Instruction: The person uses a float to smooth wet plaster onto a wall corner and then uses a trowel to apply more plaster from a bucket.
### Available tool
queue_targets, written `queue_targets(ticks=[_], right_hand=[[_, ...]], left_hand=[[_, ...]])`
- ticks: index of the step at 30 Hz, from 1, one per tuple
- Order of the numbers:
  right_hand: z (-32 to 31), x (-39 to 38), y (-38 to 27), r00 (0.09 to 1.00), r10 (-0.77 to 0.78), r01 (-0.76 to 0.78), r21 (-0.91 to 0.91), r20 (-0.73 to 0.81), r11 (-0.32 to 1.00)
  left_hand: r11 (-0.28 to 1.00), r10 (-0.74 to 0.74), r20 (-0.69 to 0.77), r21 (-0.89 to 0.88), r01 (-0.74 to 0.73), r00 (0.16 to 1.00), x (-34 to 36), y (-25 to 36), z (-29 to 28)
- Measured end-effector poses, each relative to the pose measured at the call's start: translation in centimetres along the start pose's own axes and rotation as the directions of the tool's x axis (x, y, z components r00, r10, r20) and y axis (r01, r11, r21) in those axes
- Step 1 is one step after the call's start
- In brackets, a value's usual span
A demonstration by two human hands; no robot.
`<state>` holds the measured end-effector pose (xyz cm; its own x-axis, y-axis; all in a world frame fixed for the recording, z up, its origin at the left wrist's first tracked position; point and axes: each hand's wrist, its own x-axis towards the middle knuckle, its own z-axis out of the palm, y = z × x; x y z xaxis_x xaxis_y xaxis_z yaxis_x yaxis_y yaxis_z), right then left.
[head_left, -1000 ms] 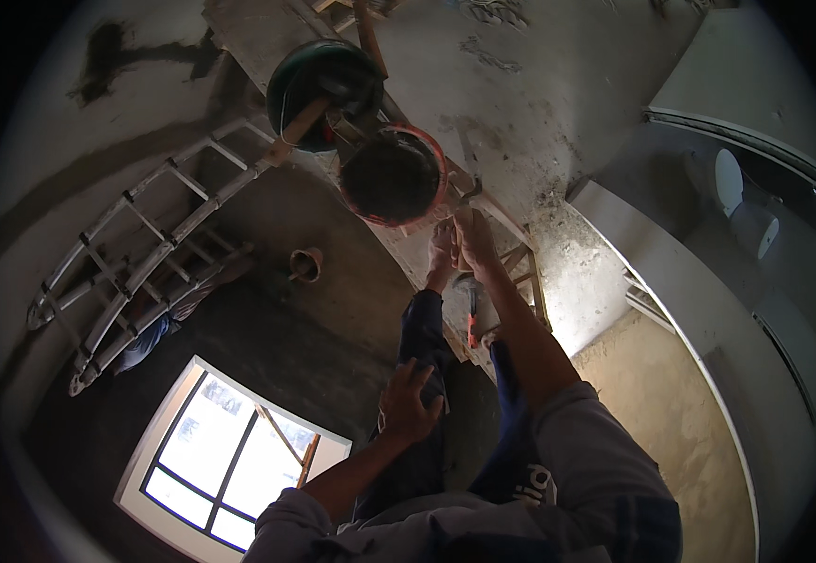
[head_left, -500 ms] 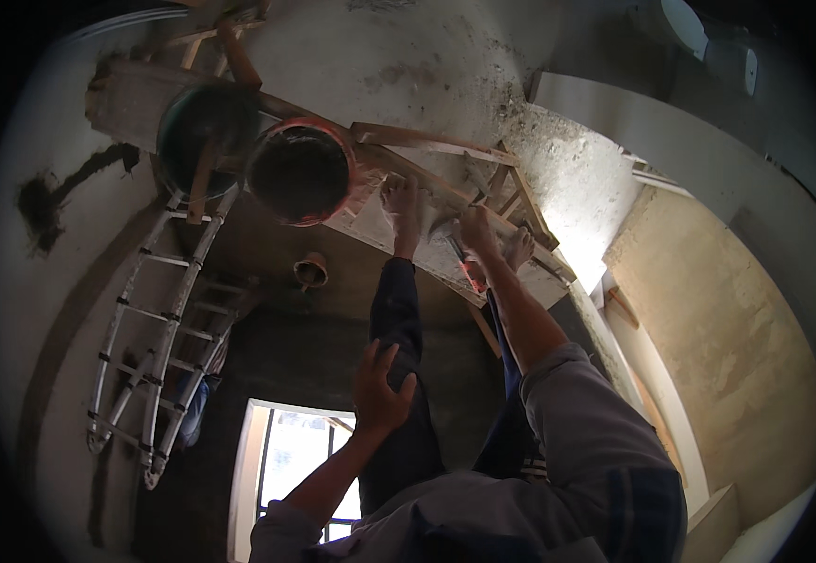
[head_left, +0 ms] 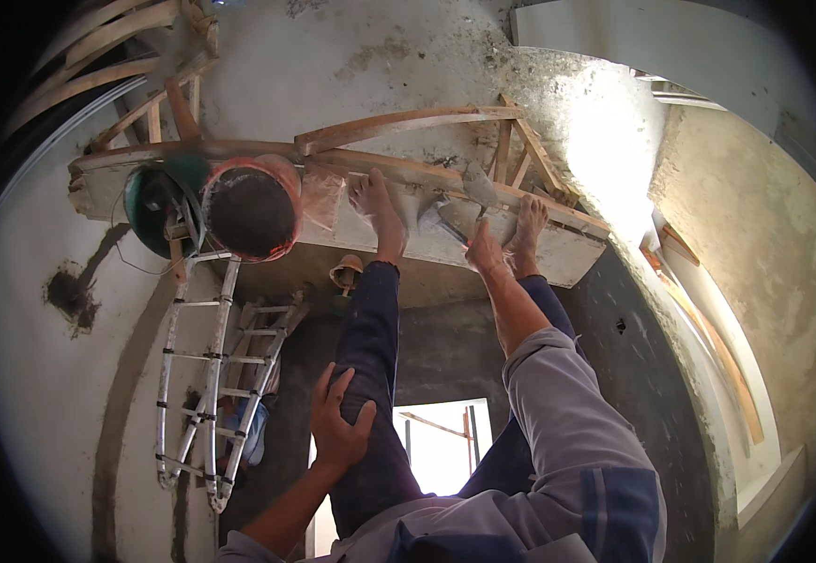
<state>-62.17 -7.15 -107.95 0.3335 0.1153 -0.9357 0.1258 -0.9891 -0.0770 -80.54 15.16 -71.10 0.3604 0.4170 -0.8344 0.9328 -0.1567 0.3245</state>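
One right hand point(head_left: 485, 249) wraps round what looks like a trowel point(head_left: 478, 186) over a plank point(head_left: 572, 251).
The fingers hide its handle, and blur softens its grey blade; a second bladed tool point(head_left: 445, 223) shows just beside it against the plank, partly covered by that hand. Nearer the body than the plank, the left hand point(head_left: 340, 422), spread and holding nothing, lies over the left thigh point(head_left: 366, 385). Toward the plank's left end are a red-rimmed bucket point(head_left: 288, 175) of dark grey material and a green bucket point(head_left: 140, 218), its contents unclear.
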Motion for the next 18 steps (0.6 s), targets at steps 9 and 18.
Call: queue_targets(ticks=[9, 18], right_hand=[[-2.1, -13.0, 2.6, 0.994, 0.035, 0.026, 0.539, -0.103, 0.842], [-8.2, 4.5, 2.1, 0.864, 0.026, -0.503, 0.856, 0.504, 0.118]], left_hand=[[0.997, 0.014, 0.035, 0.077, -0.017, 0.999, -0.3, 1.8, 0.6], [0.997, -0.011, 0.054, 0.077, 0.007, 0.998, 0.9, 2.3, 0.3]])
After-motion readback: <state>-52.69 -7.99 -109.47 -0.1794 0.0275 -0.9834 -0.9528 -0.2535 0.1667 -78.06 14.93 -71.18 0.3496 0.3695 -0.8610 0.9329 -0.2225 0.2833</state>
